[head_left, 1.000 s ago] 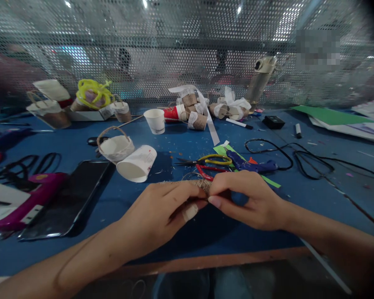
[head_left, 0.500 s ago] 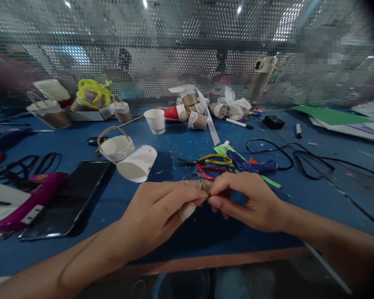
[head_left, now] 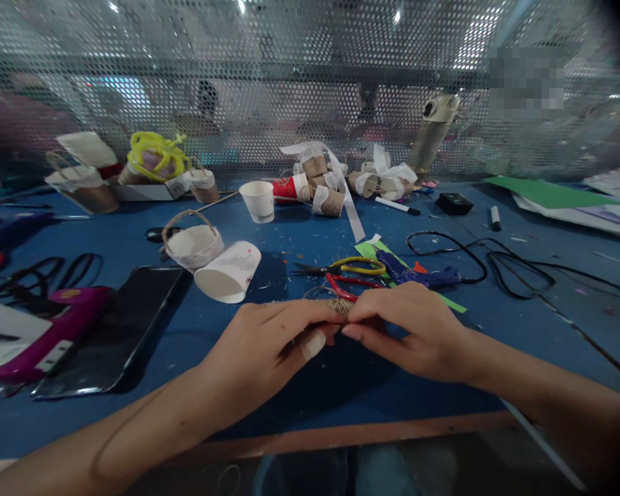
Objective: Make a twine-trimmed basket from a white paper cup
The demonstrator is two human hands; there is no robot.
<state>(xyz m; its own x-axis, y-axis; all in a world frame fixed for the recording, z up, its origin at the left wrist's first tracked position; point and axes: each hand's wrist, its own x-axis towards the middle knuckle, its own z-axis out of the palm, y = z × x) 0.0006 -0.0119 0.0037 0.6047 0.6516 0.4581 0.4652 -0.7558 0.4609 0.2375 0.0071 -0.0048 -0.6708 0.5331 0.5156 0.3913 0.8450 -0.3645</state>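
Just above the table, my left hand (head_left: 273, 344) and my right hand (head_left: 413, 331) meet, each pinching a piece of coarse brown burlap (head_left: 342, 305) with fraying threads. Most of that piece is hidden by my fingers. A white wrap covers the tip of my left thumb. Right behind my hands lie red-handled scissors (head_left: 338, 288) and yellow-handled scissors (head_left: 359, 264). A blue glue gun (head_left: 418, 274) rests beyond my right hand. Past my left hand, a white paper cup (head_left: 230, 272) lies on its side against a small white basket (head_left: 193, 246) with a twine handle.
To the left lie a black phone (head_left: 118, 331) and a magenta tool (head_left: 67, 324). An upright paper cup (head_left: 258, 202), a pile of burlap-wrapped cups (head_left: 328, 202) and a clear bottle (head_left: 431, 141) stand toward the perforated metal screen (head_left: 300, 41). A black cable (head_left: 521, 275) loops at right.
My left thumb and fingers have shifted slightly, turning the wrapped thumb more into view. My right fingers have closed in a little, and less of the burlap shows. The table's things are unmoved.
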